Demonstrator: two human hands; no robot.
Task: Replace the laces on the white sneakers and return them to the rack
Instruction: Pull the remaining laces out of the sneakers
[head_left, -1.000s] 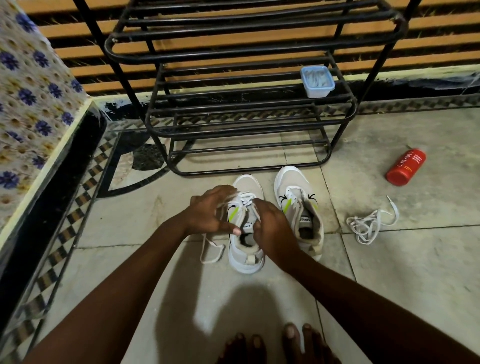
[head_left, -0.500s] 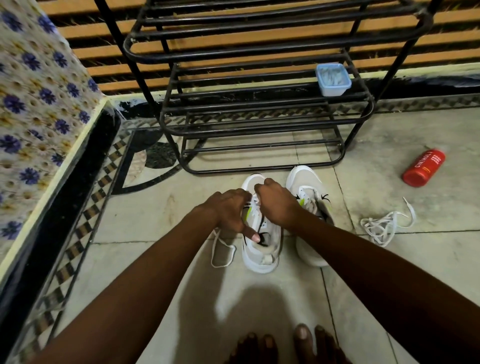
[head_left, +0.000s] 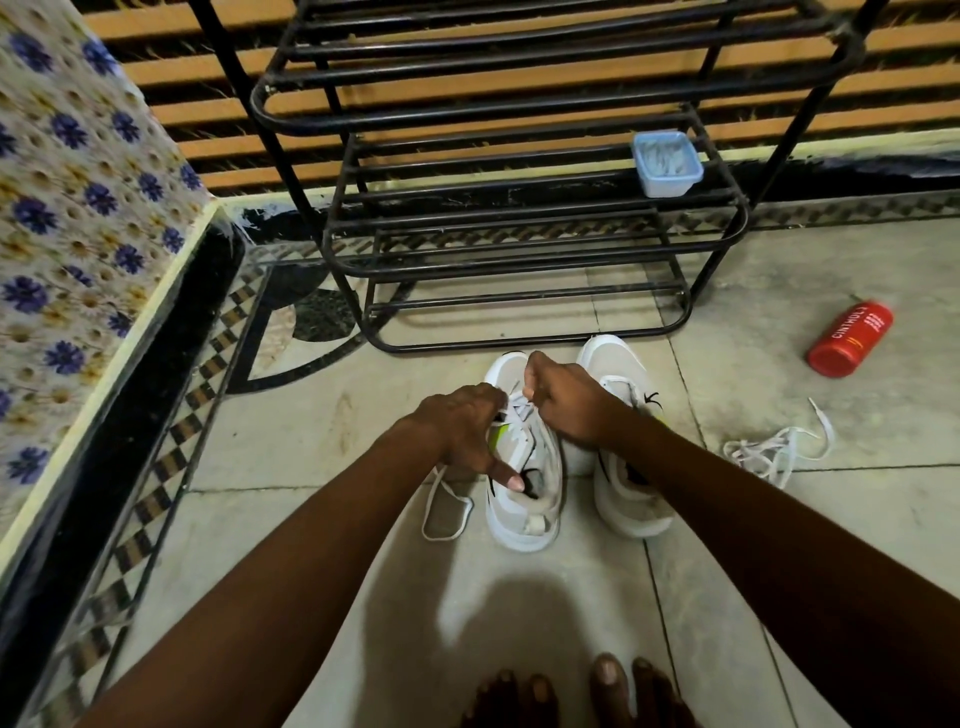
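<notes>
White sneaker (head_left: 524, 525) on the floor before the black rack (head_left: 519, 262), second sneaker (head_left: 610, 358) just beside. Left grip (head_left: 462, 426) curled round its side; right grip (head_left: 569, 402) pinching the lace (head_left: 519, 410) near the toe.

The right hand (head_left: 569, 402) now sits farther up the white mesh sneaker (head_left: 524, 499), pinching its white flat lace (head_left: 519, 410) near the toe.

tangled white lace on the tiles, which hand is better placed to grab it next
Probably right: the right hand is nearer the tangled white lace; the left hand holds the farther white sneaker.
</notes>
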